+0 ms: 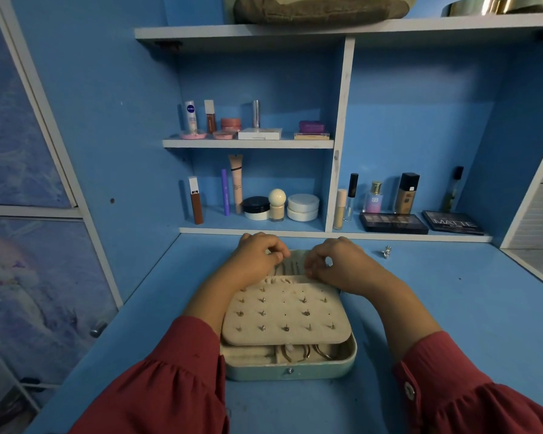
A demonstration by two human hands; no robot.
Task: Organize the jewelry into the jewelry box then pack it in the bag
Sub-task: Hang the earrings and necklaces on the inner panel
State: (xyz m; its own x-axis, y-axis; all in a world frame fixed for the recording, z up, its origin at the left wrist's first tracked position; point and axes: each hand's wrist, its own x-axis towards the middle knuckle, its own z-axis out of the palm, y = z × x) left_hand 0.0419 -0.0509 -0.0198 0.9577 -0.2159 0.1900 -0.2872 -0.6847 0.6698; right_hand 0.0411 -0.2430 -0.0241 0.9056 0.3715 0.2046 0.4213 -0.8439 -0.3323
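Observation:
An open pale green jewelry box (348, 358) lies on the blue desk in front of me. Its cream earring flap (286, 311) is folded toward me, studded with several earring posts. Under the flap, gold hoops (301, 353) show in the lower tray. My left hand (257, 255) and my right hand (336, 261) rest over the lid's inner side, fingers curled and pinched near thin necklace chains (290, 266); whether they grip a chain I cannot tell. A small silver ring (386, 251) lies on the desk, right of the box. A grey-brown bag (317, 9) sits on the top shelf.
Shelves behind the box hold cosmetics: bottles, jars (303, 207), tubes and two dark eyeshadow palettes (392, 223). The desk's (452, 308) right edge meets a white cabinet side. A patterned cupboard door (29, 245) with a knob stands at the left.

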